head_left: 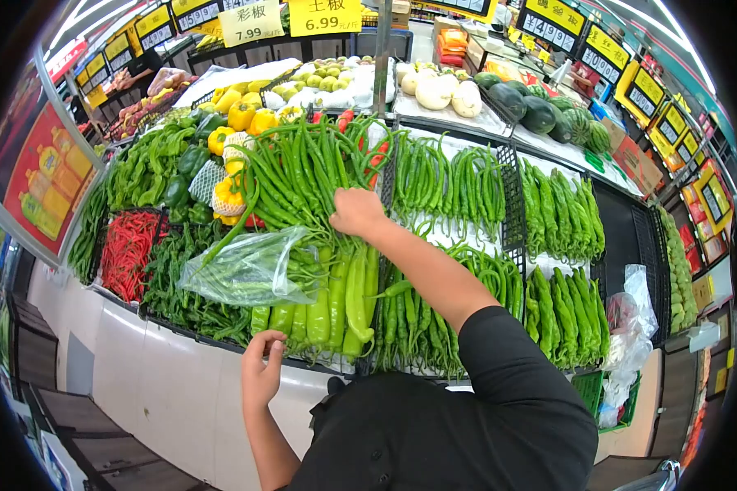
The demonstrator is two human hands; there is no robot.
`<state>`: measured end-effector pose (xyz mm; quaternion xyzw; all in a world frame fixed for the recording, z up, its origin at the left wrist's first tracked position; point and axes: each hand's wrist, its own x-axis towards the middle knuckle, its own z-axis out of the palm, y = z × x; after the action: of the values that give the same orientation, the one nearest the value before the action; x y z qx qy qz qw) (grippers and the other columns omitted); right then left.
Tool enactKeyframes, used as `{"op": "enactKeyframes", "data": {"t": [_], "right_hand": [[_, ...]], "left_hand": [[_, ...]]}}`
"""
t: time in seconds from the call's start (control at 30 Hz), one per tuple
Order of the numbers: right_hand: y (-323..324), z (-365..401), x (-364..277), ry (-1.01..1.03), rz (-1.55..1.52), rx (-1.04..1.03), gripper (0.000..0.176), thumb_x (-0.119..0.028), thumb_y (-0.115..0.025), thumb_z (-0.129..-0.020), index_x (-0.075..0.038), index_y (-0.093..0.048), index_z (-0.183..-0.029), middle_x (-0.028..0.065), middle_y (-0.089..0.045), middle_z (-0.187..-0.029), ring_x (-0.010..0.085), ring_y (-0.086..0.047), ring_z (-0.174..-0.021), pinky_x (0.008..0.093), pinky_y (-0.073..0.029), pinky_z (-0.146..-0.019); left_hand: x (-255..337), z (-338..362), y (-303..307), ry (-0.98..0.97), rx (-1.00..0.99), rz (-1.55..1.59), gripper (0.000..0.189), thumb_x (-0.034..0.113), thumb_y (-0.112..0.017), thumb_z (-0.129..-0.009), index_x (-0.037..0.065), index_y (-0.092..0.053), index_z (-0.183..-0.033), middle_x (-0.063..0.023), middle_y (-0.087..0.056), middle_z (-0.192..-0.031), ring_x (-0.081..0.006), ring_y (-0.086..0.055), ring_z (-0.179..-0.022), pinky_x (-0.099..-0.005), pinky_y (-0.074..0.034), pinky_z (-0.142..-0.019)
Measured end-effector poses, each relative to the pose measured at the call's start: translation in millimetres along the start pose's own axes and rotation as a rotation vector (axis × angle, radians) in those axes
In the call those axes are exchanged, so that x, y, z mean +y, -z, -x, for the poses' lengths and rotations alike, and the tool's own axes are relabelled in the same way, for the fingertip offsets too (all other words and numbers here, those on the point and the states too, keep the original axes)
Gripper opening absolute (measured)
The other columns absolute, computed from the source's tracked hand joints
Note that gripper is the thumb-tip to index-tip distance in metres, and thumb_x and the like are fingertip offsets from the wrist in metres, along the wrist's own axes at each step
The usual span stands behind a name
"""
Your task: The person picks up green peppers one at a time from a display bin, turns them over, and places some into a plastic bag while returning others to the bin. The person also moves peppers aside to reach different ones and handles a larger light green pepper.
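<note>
My right hand [359, 211] reaches across the display, fingers curled around a bunch of long green chili peppers [299, 168]. The peppers fan out to the hand's upper left, over yellow bell peppers [229, 192]. Just below lies a clear plastic bag [250, 266] with green peppers showing through it. It rests partly on thick light-green peppers [336, 299]. Near the front edge of the stand hovers my left hand [262, 360], loosely curled with the thumb a little apart; I see nothing in it.
Red chilies [128, 254] and dark green peppers [192, 274] fill sections at left. Rows of green peppers [450, 180] lie at right, split by black crate dividers [512, 200]. Watermelons [540, 119] sit behind. A poster panel [49, 176] stands at left; plastic bags [630, 335] hang at right.
</note>
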<state>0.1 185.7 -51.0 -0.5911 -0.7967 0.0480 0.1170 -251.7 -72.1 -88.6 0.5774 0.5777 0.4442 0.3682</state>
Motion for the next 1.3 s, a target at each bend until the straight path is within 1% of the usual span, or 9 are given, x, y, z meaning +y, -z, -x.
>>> {"op": "enactKeyframes", "data": {"t": [0.13,0.33,0.53,0.9,0.97,1.07,1.17,1.2,1.3], "right_hand": [[17.2,1.7,-0.9,-0.006,0.002,0.095,0.029,-0.028,-0.063,-0.078,0.001,-0.065,-0.077,0.0189,-0.069,-0.079,0.0365,-0.069,-0.076,0.0476,-0.055,-0.067],[35.4,9.2,-6.9,0.091,0.064,0.135,0.025,-0.024,-0.059,-0.082,0.001,-0.064,-0.084,0.0186,-0.069,-0.078,0.0362,-0.069,-0.075,0.0475,-0.055,-0.067],[58.5,27.0,-10.3,0.003,0.033,0.11,0.024,-0.016,-0.054,-0.086,0.003,-0.058,-0.099,0.0209,-0.069,-0.084,0.0387,-0.069,-0.08,0.05,-0.055,-0.07],[139.8,67.2,60.0,0.02,-0.379,0.612,0.034,-0.016,-0.05,-0.094,0.003,-0.054,-0.122,0.0275,-0.062,-0.107,0.0444,-0.06,-0.099,0.0501,-0.048,-0.087],[131.3,54.1,97.9,0.008,-0.304,0.819,0.035,-0.017,-0.053,-0.094,0.002,-0.056,-0.123,0.0234,-0.065,-0.1,0.038,-0.064,-0.09,0.0463,-0.05,-0.082],[115.7,39.0,150.0,-0.221,-0.769,0.651,0.033,-0.018,-0.056,-0.094,0.002,-0.059,-0.121,0.0148,-0.067,-0.092,0.0245,-0.063,-0.078,0.0379,-0.05,-0.072],[89.3,27.9,180.3,-0.337,-1.146,0.634,0.032,-0.018,-0.056,-0.094,0.002,-0.06,-0.12,0.0077,-0.066,-0.089,0.0138,-0.058,-0.071,0.0306,-0.048,-0.066],[71.9,20.5,191.7,-0.365,-1.112,0.7,0.033,-0.018,-0.056,-0.094,0.002,-0.061,-0.119,0.0068,-0.067,-0.092,0.012,-0.057,-0.07,0.0279,-0.047,-0.064],[27.9,-3.9,224.2,-0.438,-1.069,0.672,0.035,-0.018,-0.058,-0.093,0.003,-0.059,-0.121,0.0104,-0.068,-0.092,0.0167,-0.059,-0.072,0.032,-0.048,-0.067]], "left_hand": [[-3.9,-0.5,-1.1,-0.016,-0.018,0.007,0.013,0.007,-0.057,-0.095,-0.001,-0.062,-0.104,-0.0073,-0.065,-0.089,-0.0139,-0.061,-0.08,-0.0278,-0.049,-0.074],[-2.9,-0.5,-0.5,-0.035,-0.056,-0.005,0.013,0.006,-0.057,-0.095,-0.001,-0.062,-0.105,-0.007,-0.064,-0.089,-0.0137,-0.06,-0.079,-0.0275,-0.048,-0.074],[-4.5,1.4,-4.3,-0.043,-0.072,-0.016,0.013,0.006,-0.057,-0.095,-0.001,-0.062,-0.105,-0.007,-0.064,-0.089,-0.0137,-0.059,-0.079,-0.0275,-0.048,-0.074],[-4.0,-2.6,-14.6,0.009,-0.149,-0.03,0.013,0.006,-0.057,-0.094,-0.001,-0.062,-0.105,-0.0067,-0.064,-0.09,-0.0137,-0.058,-0.079,-0.0274,-0.047,-0.074],[-1.9,-3.4,-16.6,0.011,-0.152,-0.023,0.013,0.006,-0.057,-0.094,-0.001,-0.063,-0.105,-0.0065,-0.064,-0.09,-0.0136,-0.057,-0.079,-0.0275,-0.046,-0.073],[0.8,-3.7,-18.6,0.011,-0.155,-0.037,0.013,0.007,-0.057,-0.094,-0.001,-0.063,-0.104,-0.0064,-0.063,-0.089,-0.0135,-0.057,-0.078,-0.0275,-0.046,-0.073],[1.0,-2.2,-19.7,0.028,-0.157,-0.065,0.013,0.007,-0.057,-0.094,-0.001,-0.063,-0.104,-0.0064,-0.063,-0.089,-0.0135,-0.057,-0.078,-0.0277,-0.046,-0.073],[1.1,-2.1,-20.2,0.036,-0.157,-0.075,0.013,0.007,-0.057,-0.094,-0.001,-0.063,-0.104,-0.0064,-0.064,-0.089,-0.0135,-0.057,-0.079,-0.0278,-0.046,-0.073],[3.3,-2.6,-20.6,0.057,-0.153,-0.105,0.013,0.006,-0.057,-0.094,0.0,-0.063,-0.104,-0.0066,-0.064,-0.089,-0.014,-0.057,-0.078,-0.028,-0.046,-0.073]]}}
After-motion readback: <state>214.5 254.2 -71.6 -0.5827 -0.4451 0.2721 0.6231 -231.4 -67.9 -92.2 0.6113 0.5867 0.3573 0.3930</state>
